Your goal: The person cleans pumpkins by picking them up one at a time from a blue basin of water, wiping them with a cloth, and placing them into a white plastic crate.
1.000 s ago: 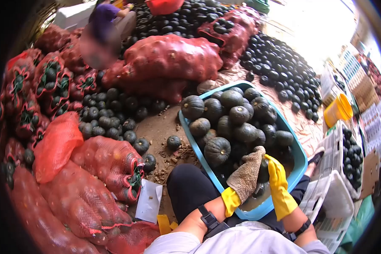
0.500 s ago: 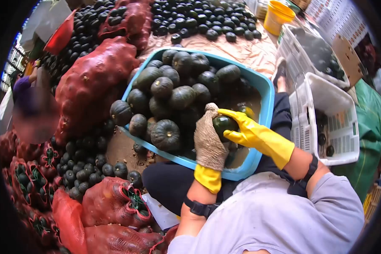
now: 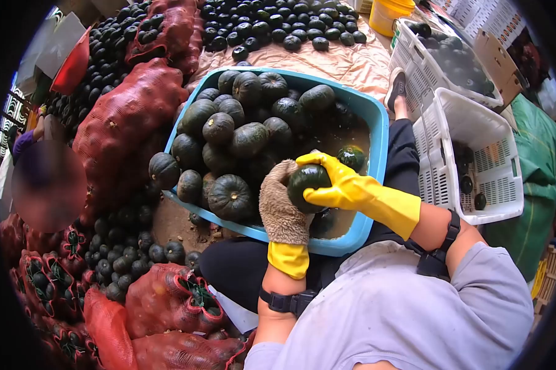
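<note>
A wet dark green pumpkin is held between my two hands above the blue tub. My right hand, in a yellow rubber glove, curls over its top and right side. On its left side presses my left hand, wearing a shaggy brown cloth mitt over a yellow glove; the mitt hides its fingers. Several duller green pumpkins are heaped in the tub's left half. Muddy water stands at the right, where another wet pumpkin floats.
Red mesh sacks and loose pumpkins crowd the left, near another person. White crates stand at the right. Behind the tub, rows of pumpkins lie on a pale sheet, beside a yellow bucket.
Both hands have shifted slightly left with the pumpkin, and more of it shows between them. The view has moved a little, and the floating pumpkin is now more visible.
</note>
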A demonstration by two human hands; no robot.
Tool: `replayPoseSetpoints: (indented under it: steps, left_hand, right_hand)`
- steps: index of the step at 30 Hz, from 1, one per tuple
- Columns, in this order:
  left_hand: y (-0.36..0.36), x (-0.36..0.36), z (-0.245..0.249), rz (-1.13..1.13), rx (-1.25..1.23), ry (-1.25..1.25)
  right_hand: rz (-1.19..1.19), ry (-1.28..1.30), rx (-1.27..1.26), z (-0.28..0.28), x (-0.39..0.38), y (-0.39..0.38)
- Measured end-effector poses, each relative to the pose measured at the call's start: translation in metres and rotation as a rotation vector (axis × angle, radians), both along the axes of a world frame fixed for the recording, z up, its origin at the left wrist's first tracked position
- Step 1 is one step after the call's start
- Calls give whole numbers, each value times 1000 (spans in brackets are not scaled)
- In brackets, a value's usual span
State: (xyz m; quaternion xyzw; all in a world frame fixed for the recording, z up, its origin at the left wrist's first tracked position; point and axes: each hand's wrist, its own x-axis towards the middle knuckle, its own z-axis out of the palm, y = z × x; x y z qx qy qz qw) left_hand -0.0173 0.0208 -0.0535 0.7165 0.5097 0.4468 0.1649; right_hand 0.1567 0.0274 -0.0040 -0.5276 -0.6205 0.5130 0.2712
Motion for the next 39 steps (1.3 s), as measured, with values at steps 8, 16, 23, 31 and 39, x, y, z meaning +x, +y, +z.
replayPoseSetpoints:
  steps: [8, 16, 23, 31, 39]
  left_hand:
    - [2, 12, 6, 94, -88, -260]
    - [24, 36, 5, -84, -358, -890]
    - [12, 15, 1, -75, -366, -221]
    - [6, 21, 12, 42, -542, -667]
    - [4, -3, -15, 81, -594, -536]
  right_hand:
    - [-57, -40, 464, -46, -9, 1]
    - [-240, 170, 409, -74, -21, 29]
    - [-266, 340, -6, -77, -23, -10]
    - [-194, 1167, -709, -49, 69, -14]
    - [-927, 1404, 667, 5, 272, 13]
